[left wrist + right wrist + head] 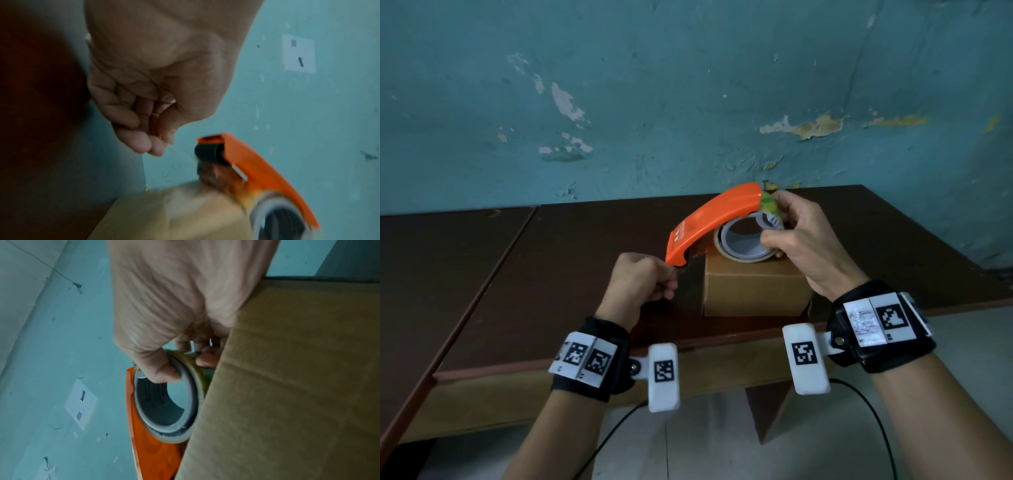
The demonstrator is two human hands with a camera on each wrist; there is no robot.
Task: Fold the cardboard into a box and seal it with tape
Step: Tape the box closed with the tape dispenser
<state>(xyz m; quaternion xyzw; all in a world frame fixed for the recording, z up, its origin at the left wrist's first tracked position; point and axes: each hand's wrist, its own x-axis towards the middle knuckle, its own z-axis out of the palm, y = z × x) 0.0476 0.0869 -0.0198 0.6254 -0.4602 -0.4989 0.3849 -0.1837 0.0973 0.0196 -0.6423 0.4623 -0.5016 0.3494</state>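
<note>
While the right hand point(803, 240) gripped the orange plastic tape dispenser point(709, 222) by its grey roll core, thumb hooked inside the ring and fingers curled over the tape roll's outer edge, the brown folded cardboard box point(755, 289) sat directly under that hand on the dark brown wooden table point(571, 274). The dispenser was held just above the box's top, its roll end point(166, 404) against or very near the cardboard; actual contact couldn't be confirmed. The dispenser's orange curved cover arched up and leftward from the right hand, its cutter end pointing down toward the left hand point(643, 284).

The left hand sat just left of the box, at the level of its top edge, fingers curled in with thumb and fingertips point(158, 151) pressed together right beside the dispenser's black roller point(209, 154). It looked like a pinch on a tape end, but the clear tape itself wasn't discernible in the blurred left wrist view, so what it pinched, if anything, couldn't be determined.

The box's near face showed closed and upright between the two wrists. Both wrists wore black straps with white tag markers point(664, 371). A peeling teal painted wall point(688, 85) stood beyond both hands, behind the table.
</note>
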